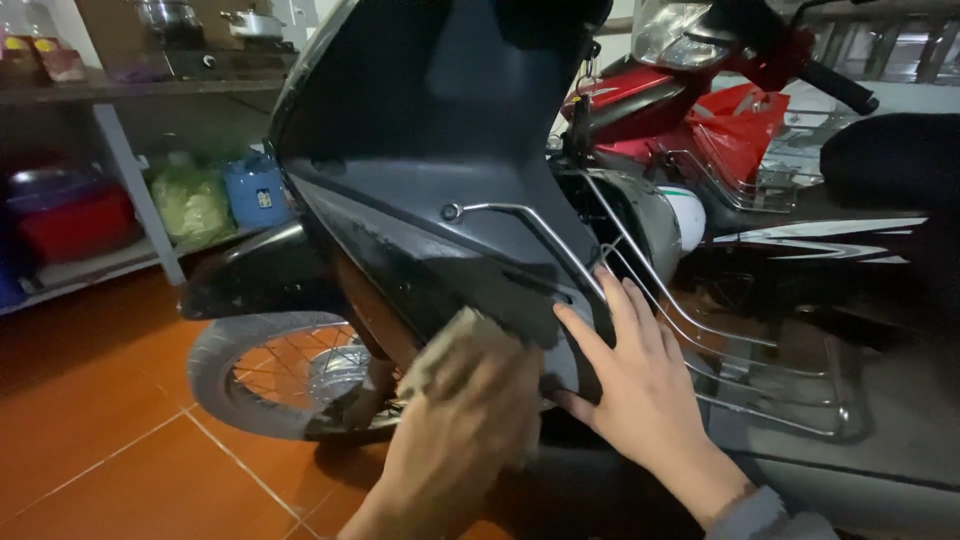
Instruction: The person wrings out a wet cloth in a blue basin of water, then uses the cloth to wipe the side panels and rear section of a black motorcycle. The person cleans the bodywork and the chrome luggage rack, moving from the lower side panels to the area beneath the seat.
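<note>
Head view: left hand point(455, 440) grips tan cloth point(462, 345) on black motorbike leg shield point(420, 190); right hand point(640, 390) flat, open, empty, bracing near wire basket point(700, 330). Panel scuffed w/ dull patches; wiping looks unfinished.

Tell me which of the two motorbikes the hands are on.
The dark one in front: the left hand presses a cloth to it, the right hand lies flat. The red one stands behind, untouched.
</note>
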